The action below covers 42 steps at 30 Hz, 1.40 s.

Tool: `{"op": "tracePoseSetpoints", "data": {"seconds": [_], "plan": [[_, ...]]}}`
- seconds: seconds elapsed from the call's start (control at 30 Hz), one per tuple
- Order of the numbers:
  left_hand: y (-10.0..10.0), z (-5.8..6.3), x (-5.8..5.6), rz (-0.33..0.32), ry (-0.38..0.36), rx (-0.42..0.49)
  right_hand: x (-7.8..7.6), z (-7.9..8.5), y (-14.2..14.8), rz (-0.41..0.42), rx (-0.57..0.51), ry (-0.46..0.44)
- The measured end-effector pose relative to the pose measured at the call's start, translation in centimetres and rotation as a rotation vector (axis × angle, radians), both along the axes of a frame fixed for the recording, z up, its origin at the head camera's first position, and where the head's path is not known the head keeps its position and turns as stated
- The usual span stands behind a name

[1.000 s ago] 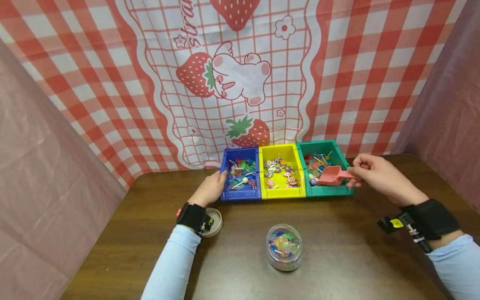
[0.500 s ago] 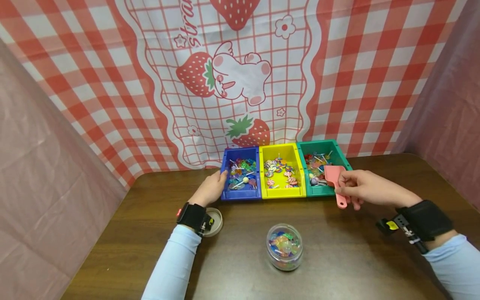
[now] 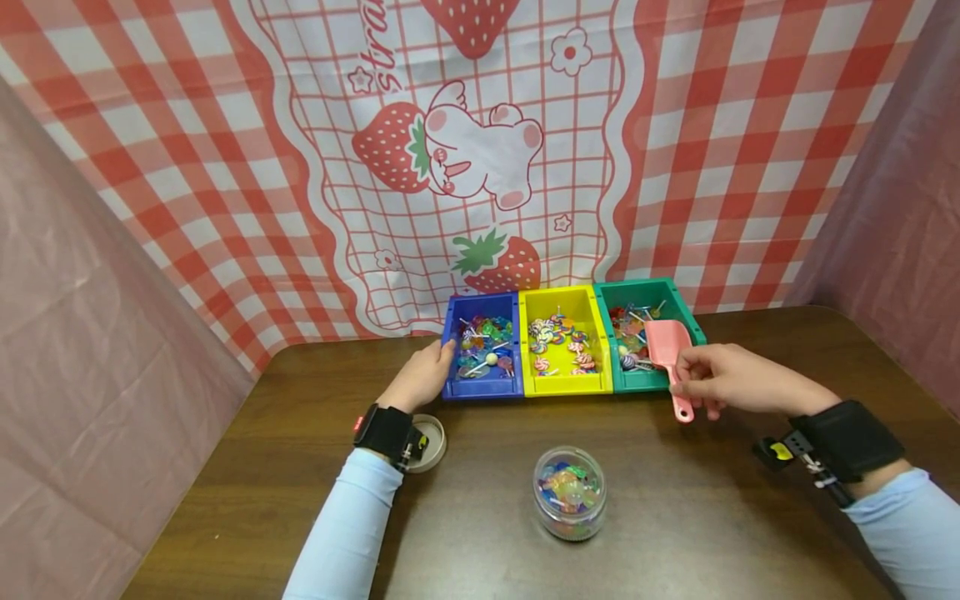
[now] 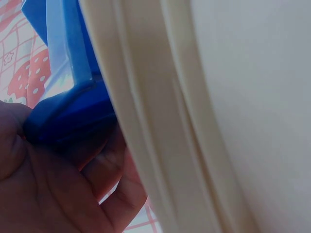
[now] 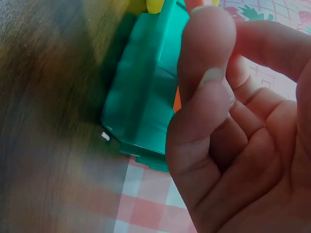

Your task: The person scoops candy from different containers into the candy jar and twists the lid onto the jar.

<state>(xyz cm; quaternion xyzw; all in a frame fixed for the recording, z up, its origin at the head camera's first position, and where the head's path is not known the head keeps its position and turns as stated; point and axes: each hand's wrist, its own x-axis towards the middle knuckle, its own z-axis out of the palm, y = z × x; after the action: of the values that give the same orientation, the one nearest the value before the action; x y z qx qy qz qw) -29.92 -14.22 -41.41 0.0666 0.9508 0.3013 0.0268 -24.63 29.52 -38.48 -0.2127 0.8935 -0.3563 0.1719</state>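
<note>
My left hand (image 3: 418,379) grips the left side of the blue bin (image 3: 483,388); in the left wrist view, the thumb and fingers (image 4: 104,167) lie around its edge. Small candies and lollipops fill part of that bin. My right hand (image 3: 727,377) pinches the handle of a pink scoop (image 3: 666,340), its blade over the green bin (image 3: 637,382) and its handle end toward the front. Whether the scoop carries anything is not clear. Candies lie in the green bin, and swirl lollipops in the yellow bin (image 3: 566,386) between the two.
A clear jar (image 3: 568,496) holding colourful candies stands uncovered at the front middle of the wooden table (image 3: 292,467). Beside my left wrist lies a cream lid (image 3: 429,444). A small white piece (image 5: 105,136) lies by the green bin. Behind hangs a checked cloth (image 3: 712,150).
The scoop has turned from lying sideways, handle to the right, to standing with its handle toward the front. My right hand has moved slightly left. My left hand stays on the blue bin.
</note>
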Motion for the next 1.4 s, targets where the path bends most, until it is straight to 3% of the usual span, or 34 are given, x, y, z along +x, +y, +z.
{"op": "tracePoseSetpoints", "data": {"seconds": [0.5,1.0,1.4], "plan": [[-0.1,0.0,0.0,0.014,-0.016,-0.003,-0.1,-0.4,0.3,0.071,0.093,0.052],[-0.2,0.0,0.0,0.002,-0.013,-0.014,0.2,0.0,0.1,0.056,0.131,0.062],[-1.2,0.6,0.4,-0.074,-0.033,-0.104,1.1,0.9,-1.0,0.094,0.108,0.156]]}}
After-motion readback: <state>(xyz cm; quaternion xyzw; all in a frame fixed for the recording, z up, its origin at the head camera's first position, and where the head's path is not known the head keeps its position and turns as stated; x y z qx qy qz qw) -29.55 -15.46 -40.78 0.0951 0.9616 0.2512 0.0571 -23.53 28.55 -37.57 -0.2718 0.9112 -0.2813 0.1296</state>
